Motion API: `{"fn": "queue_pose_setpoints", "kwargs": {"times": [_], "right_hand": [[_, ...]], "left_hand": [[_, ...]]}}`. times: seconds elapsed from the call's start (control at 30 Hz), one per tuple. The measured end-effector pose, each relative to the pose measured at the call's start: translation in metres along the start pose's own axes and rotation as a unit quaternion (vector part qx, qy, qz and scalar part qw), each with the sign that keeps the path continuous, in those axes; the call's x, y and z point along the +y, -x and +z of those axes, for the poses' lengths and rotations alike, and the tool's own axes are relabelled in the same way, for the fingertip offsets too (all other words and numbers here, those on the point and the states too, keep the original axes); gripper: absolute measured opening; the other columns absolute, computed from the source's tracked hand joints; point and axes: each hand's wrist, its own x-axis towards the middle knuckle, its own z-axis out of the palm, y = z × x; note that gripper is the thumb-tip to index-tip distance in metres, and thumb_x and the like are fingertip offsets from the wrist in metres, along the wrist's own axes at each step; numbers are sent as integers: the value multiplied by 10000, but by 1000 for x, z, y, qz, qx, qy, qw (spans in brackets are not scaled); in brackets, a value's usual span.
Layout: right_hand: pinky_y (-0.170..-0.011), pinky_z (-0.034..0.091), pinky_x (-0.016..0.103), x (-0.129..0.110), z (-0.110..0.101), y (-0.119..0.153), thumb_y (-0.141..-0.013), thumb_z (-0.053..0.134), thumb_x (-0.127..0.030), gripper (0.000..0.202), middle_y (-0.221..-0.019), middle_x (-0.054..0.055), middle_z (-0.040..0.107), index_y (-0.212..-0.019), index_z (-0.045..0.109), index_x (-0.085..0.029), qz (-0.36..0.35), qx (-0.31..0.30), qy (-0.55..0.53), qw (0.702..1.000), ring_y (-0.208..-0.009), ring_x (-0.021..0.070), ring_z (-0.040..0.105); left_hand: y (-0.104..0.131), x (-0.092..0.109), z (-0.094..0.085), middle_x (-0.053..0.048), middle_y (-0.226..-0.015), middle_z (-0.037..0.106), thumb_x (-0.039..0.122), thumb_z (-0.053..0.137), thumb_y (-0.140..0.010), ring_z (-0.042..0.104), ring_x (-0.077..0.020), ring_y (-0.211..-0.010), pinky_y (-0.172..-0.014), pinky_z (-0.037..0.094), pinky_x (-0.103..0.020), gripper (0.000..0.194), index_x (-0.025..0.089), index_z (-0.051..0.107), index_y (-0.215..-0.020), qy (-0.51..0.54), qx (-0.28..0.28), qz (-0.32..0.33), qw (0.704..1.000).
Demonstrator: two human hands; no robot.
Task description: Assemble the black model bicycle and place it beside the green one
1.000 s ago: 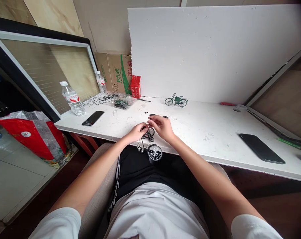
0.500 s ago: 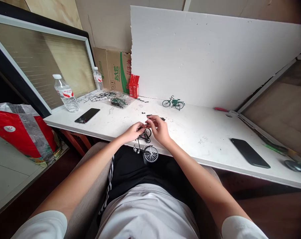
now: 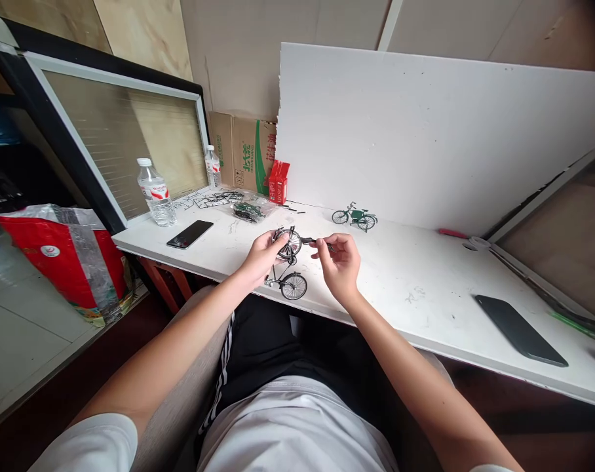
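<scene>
A black model bicycle (image 3: 293, 286) is tilted over the table's front edge, one wheel up and the other low. My left hand (image 3: 262, 257) is closed round its upper wheel end, thumb on the wheel. To the right of that wheel, my right hand (image 3: 343, 262) pinches a small dark slim piece (image 3: 308, 240) between thumb and fingers. The piece points left toward the wheel; whether the two touch I cannot tell. Farther back, a green model bicycle (image 3: 355, 216) stands upright on the white table (image 3: 390, 269).
At the left are a phone (image 3: 190, 233), a water bottle (image 3: 157, 193) and a clear bag of green parts (image 3: 248, 210). A red box (image 3: 278, 182) stands before a carton (image 3: 243, 151). Another phone (image 3: 521, 330) lies at the right. A white board (image 3: 400, 144) rises behind.
My hands have moved apart, the right one going rightward with the dark piece. The black bicycle has turned and risen in my left hand. The view has shifted slightly.
</scene>
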Motion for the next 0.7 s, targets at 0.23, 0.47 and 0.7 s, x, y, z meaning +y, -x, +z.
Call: {"fn": "queue_pose_setpoints", "kwargs": {"times": [0.23,0.47,0.7], "right_hand": [[-736,782,396,-22,-3,-2,-1002,812,-287,179,-1051,54,809,-1175,855,-284,-87,-59,62,993,-847,192,804],[-785,786,388,-34,-3,1,-1029,771,-223,162,-1066,42,846,-1178,810,-272,-93,-55,42,993,-961,237,868],[-770,778,329,-38,-4,3,-1036,767,-218,160,-1105,44,875,-1191,784,-256,-139,-49,113,983,-952,232,880]], "left_hand": [[15,16,13,-121,-1279,760,584,863,-880,728,-284,-1174,-880,633,-371,513,199,660,-1150,52,9,43,998],[30,30,23,-99,-1252,765,549,800,-958,737,-266,-1138,-880,604,-350,409,219,641,-1141,31,-2,70,997],[31,26,22,-96,-1156,760,581,739,-1002,708,-244,-1139,-999,558,-349,399,207,666,-1118,-48,16,155,987]]}}
